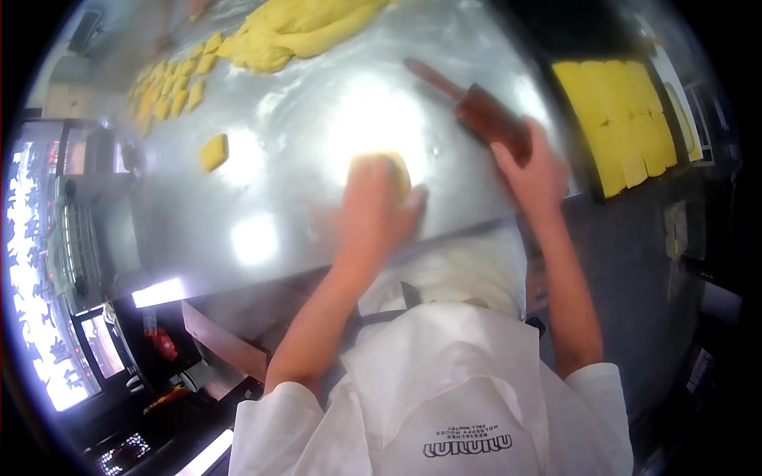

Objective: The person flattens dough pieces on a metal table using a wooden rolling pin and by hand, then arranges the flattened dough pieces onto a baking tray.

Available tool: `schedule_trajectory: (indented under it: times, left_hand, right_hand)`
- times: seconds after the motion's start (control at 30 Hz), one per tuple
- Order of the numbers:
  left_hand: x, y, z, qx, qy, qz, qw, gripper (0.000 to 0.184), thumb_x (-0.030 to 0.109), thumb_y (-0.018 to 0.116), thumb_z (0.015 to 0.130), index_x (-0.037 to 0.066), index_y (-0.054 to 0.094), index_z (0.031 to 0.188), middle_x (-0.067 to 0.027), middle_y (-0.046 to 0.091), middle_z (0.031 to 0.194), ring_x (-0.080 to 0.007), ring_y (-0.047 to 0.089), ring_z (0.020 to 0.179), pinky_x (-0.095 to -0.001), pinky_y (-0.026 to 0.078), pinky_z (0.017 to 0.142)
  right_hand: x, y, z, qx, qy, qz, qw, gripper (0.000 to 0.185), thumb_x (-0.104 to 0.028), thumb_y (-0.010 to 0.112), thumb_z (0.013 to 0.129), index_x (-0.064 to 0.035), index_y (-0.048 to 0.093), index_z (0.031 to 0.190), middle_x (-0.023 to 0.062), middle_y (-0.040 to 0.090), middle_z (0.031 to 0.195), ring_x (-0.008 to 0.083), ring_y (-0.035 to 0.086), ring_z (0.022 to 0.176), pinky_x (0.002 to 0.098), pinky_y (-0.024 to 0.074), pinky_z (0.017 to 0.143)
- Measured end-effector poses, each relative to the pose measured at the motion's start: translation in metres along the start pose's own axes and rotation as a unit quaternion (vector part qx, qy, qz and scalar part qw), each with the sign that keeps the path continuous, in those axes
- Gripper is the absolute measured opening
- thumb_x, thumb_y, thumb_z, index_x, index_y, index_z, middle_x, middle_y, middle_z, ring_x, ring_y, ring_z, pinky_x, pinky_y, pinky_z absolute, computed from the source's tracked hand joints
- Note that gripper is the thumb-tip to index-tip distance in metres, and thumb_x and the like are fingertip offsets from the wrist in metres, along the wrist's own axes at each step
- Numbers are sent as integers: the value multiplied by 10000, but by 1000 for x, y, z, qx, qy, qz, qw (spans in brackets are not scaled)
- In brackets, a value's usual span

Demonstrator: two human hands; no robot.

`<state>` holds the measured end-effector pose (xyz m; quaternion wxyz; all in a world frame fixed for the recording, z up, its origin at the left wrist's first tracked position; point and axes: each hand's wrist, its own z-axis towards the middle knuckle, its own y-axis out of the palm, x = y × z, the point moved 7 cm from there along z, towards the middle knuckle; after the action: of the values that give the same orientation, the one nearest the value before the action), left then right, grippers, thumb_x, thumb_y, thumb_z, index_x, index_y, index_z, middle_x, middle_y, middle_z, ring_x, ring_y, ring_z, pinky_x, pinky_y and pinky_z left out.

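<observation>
while left hand (370,205) covers yellow dough piece (402,171), right hand (540,168) clamps reddish-brown rolling pin (487,117); left grip: cannot tell.

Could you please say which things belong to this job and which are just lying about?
Likely part of the job:
yellow dough piece under the left hand
reddish-brown cylindrical rolling pin, right hand on it
small yellow dough pieces
large yellow dough mass
flat yellow sheets
shiny metal table

Apparently not in use:
red item, unclear what
bright white panel
</observation>
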<state>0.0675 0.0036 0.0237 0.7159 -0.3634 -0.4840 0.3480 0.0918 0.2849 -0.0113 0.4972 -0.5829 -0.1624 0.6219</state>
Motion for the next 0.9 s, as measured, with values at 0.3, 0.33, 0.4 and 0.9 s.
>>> schedule_trajectory:
  times: [0.3,0.33,0.4,0.9]
  left_hand:
    - [-23,28,3,-8,32,15,999,915,410,811,889,-115,404,1518,-365,410,1576,-524,384,1471,-545,321,1232]
    - [-21,39,5,-22,33,26,999,912,432,799,895,-112,408,1514,-364,408,1577,-537,376,1471,-556,317,1233]
    - [-18,45,7,-22,20,9,1000,918,450,794,889,-105,413,1513,-363,402,1579,-557,352,1474,-578,307,1232]
    - [-112,-46,4,53,-49,-82,994,295,145,632,983,24,694,1245,-225,657,1252,-398,591,1245,-486,466,1050]
  right_hand:
    - [-2,7,-3,-5,-39,-25,999,712,-435,829,838,-131,578,1432,153,765,1039,362,730,926,449,565,822]
    - [-4,7,-2,-6,-47,-27,999,716,-433,830,838,-133,575,1436,153,765,1040,361,730,926,448,565,823]
    - [-5,5,-3,-3,-57,-35,998,724,-429,833,838,-136,567,1445,152,764,1043,360,728,925,446,564,825]
    - [-103,24,2,-333,-88,110,932,647,-478,822,861,-157,621,1385,134,775,1036,297,756,850,381,582,819]
